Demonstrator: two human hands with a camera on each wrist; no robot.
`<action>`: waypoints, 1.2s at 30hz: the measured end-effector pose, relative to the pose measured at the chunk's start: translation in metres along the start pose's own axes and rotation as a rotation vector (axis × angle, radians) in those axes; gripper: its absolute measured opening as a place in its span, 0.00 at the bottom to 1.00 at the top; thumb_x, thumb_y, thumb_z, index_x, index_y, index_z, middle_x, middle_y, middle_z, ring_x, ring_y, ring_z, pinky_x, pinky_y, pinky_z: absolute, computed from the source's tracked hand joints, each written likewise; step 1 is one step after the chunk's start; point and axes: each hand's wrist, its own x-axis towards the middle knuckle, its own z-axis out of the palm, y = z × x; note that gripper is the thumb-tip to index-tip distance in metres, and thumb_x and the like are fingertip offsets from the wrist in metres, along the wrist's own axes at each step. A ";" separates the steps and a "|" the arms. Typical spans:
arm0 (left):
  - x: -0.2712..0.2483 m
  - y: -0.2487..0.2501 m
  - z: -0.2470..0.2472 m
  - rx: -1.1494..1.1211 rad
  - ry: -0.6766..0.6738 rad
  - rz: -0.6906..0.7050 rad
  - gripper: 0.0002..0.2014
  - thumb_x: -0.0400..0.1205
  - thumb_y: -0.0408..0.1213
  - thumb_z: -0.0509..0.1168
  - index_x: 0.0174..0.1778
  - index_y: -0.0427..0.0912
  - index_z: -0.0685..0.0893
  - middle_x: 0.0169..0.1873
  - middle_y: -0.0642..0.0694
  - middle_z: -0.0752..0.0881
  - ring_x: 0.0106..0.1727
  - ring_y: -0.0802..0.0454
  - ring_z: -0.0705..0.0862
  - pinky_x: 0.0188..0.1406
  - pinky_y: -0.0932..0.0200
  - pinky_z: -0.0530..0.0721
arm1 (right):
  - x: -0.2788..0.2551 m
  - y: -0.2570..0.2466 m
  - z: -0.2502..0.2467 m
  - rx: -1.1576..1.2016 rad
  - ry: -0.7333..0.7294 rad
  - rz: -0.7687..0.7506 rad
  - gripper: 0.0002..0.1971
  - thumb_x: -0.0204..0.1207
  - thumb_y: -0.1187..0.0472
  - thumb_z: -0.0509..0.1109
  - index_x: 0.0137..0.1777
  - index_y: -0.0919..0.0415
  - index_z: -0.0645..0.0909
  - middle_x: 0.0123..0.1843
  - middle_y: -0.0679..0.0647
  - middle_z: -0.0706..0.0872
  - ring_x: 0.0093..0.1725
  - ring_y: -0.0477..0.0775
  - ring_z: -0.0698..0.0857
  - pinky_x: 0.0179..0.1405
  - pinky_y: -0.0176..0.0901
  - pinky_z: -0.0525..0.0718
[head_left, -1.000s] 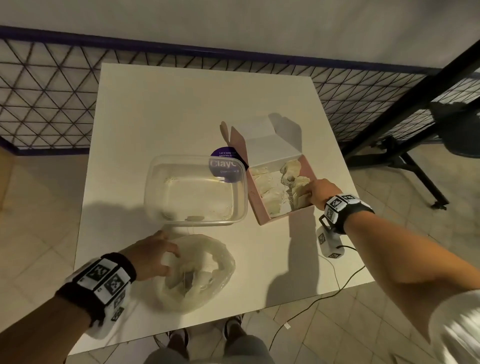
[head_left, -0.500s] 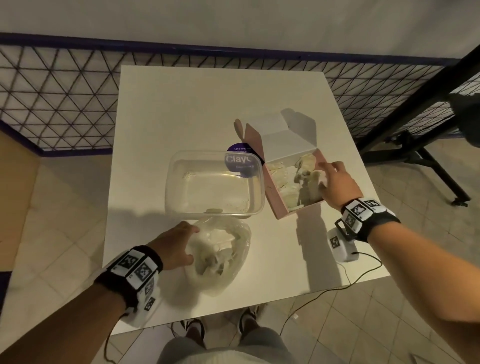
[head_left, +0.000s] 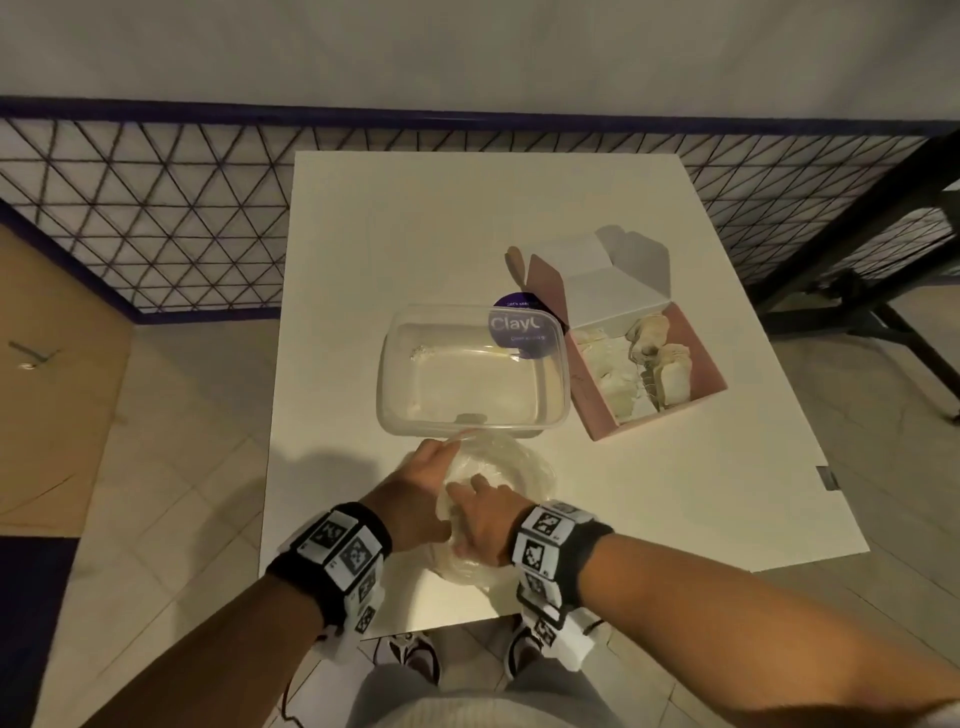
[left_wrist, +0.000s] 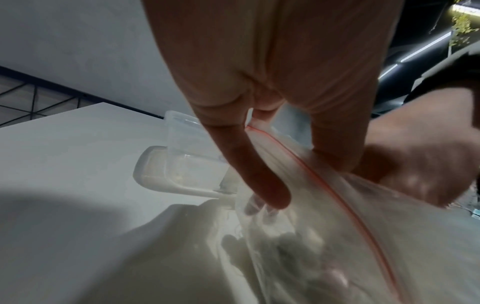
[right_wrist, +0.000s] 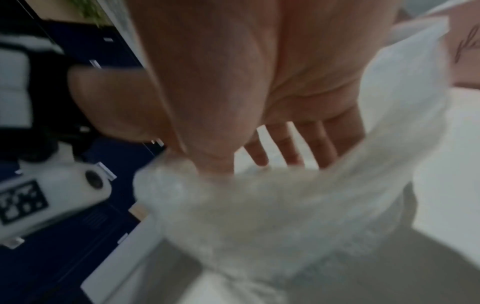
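A clear zip bag (head_left: 511, 465) with pale lumps inside lies near the table's front edge. My left hand (head_left: 415, 493) pinches its mouth at the red zip strip (left_wrist: 314, 172), holding it up and apart. My right hand (head_left: 483, 525) reaches into the mouth. Its fingers (right_wrist: 293, 148) are straight and I see nothing held in them. Through the plastic, the left wrist view shows that right hand (left_wrist: 420, 164) blurred. Behind the bag stands a clear plastic tub (head_left: 550, 415), nearly empty. To its right is an open pink box (head_left: 602, 410) with pale clay pieces (head_left: 670, 374).
A purple round lid (head_left: 519, 325) marked "ClayC" lies behind the tub. The white table (head_left: 441, 218) has bare room at the back and left. A mesh fence (head_left: 156, 208) runs behind it, and a black metal stand (head_left: 883, 312) is on the right floor.
My right hand left the pink box and came across to the bag's mouth. My left hand stayed on the bag and lifted its edge.
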 end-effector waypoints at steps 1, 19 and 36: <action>-0.001 0.003 0.000 -0.002 0.008 0.013 0.50 0.69 0.30 0.74 0.84 0.49 0.54 0.74 0.51 0.64 0.67 0.49 0.75 0.62 0.65 0.74 | 0.001 -0.003 0.006 -0.015 0.006 0.035 0.28 0.74 0.48 0.67 0.70 0.57 0.64 0.63 0.60 0.71 0.58 0.68 0.79 0.54 0.59 0.82; 0.003 0.025 0.010 0.035 -0.083 0.081 0.54 0.67 0.27 0.70 0.83 0.56 0.46 0.77 0.56 0.58 0.62 0.52 0.74 0.58 0.58 0.80 | -0.001 0.019 0.035 -0.016 0.138 0.316 0.29 0.74 0.48 0.65 0.71 0.53 0.59 0.69 0.57 0.65 0.65 0.67 0.71 0.63 0.57 0.75; 0.014 0.021 0.006 0.092 -0.141 0.066 0.56 0.67 0.24 0.68 0.83 0.60 0.41 0.78 0.58 0.54 0.69 0.48 0.73 0.62 0.53 0.81 | -0.009 0.075 0.001 0.407 0.261 0.000 0.18 0.75 0.65 0.70 0.65 0.65 0.78 0.62 0.62 0.82 0.62 0.61 0.80 0.57 0.42 0.74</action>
